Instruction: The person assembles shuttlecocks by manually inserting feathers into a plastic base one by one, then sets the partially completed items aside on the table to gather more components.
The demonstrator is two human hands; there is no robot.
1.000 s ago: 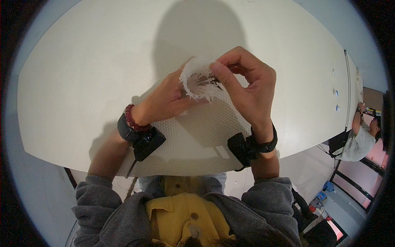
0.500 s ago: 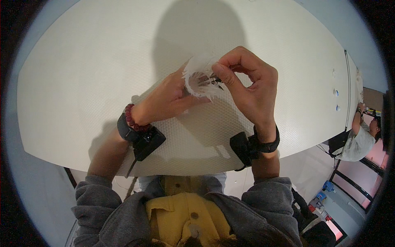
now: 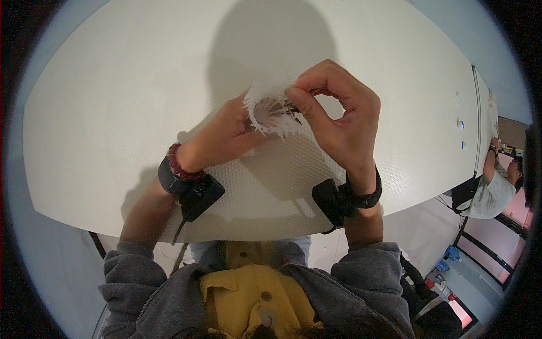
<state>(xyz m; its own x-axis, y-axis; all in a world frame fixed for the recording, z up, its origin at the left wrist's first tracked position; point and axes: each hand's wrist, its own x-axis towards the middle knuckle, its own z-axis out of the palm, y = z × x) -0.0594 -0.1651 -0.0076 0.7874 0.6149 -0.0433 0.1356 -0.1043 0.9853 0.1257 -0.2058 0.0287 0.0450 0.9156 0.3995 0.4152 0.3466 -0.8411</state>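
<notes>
Tube [image 3: 264, 101], fringed, in left hand [image 3: 228, 129]; right hand [image 3: 354, 120] pinching rim; contents unclear.

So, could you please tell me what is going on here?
A person holds a white piece with a ragged rim and hollow middle in the left grip, over a pale table. The right grip pinches its right edge; a small dark thing shows just there, too unclear to name. Another person is at far right.

Near overhead fisheye head view, downward onto table [image 3: 113, 113]
</notes>
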